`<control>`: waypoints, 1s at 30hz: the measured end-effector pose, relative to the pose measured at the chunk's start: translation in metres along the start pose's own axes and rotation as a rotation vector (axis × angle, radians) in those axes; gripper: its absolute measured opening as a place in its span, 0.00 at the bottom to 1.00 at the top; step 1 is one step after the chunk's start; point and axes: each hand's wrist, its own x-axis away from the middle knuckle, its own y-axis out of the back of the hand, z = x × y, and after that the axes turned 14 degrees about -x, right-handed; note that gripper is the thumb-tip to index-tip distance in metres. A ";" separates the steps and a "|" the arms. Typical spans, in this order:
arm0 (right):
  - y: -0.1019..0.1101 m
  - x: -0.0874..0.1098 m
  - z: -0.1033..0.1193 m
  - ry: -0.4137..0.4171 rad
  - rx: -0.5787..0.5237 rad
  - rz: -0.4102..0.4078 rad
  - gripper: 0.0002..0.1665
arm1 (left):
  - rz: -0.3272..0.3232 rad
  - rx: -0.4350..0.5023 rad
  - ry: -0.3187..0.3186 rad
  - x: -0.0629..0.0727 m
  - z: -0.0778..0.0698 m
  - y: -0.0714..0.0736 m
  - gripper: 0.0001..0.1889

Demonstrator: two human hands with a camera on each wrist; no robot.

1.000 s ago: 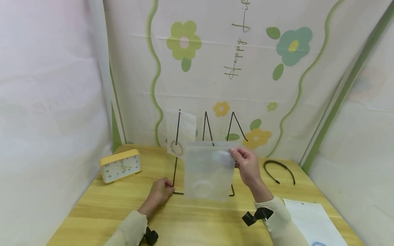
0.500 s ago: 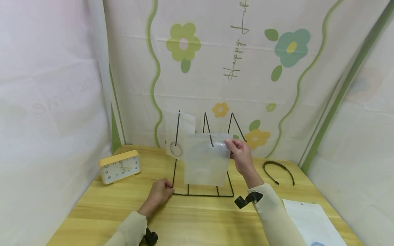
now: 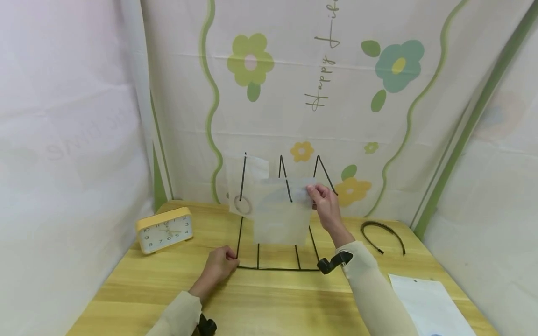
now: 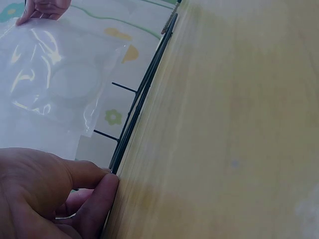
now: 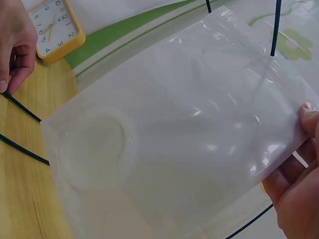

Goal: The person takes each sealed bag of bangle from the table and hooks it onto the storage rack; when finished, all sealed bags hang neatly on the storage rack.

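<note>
Black wire forms the rack (image 3: pixel 277 269) near the far edge of the worktop (image 3: pixel 260 303); the right hand (image 3: pixel 328 207) — fingers pinching — holds a translucent bag (image 3: pixel 279 219) upright at the middle prong (image 3: pixel 288 189), while the left hand (image 3: pixel 218 267) pinches the rack's near left corner.

Translucent bag (image 5: pixel 189 134) in the right grip (image 5: pixel 300 191), yellow clock (image 5: pixel 55 27) beyond.

I had a yellow wooden tabletop (image 3: pixel 269 298) in my head view, its grain running side to side. A black wire rack (image 3: pixel 279 269) stood around its middle, a yellow-framed clock (image 3: pixel 165 231) sat near the left edge, and a dark curved headband (image 3: pixel 384 225) lay to the right of the rack. Toward the right front, a flat white packet (image 3: pixel 428 303) ran out of my view.
</note>
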 end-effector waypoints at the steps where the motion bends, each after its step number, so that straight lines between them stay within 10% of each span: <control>1: 0.000 -0.002 0.000 0.001 0.018 0.002 0.23 | 0.001 0.002 0.000 0.000 0.000 0.000 0.07; 30: -0.004 -0.052 -0.007 -0.007 0.165 -0.049 0.21 | 0.024 0.017 0.006 0.000 0.000 -0.001 0.06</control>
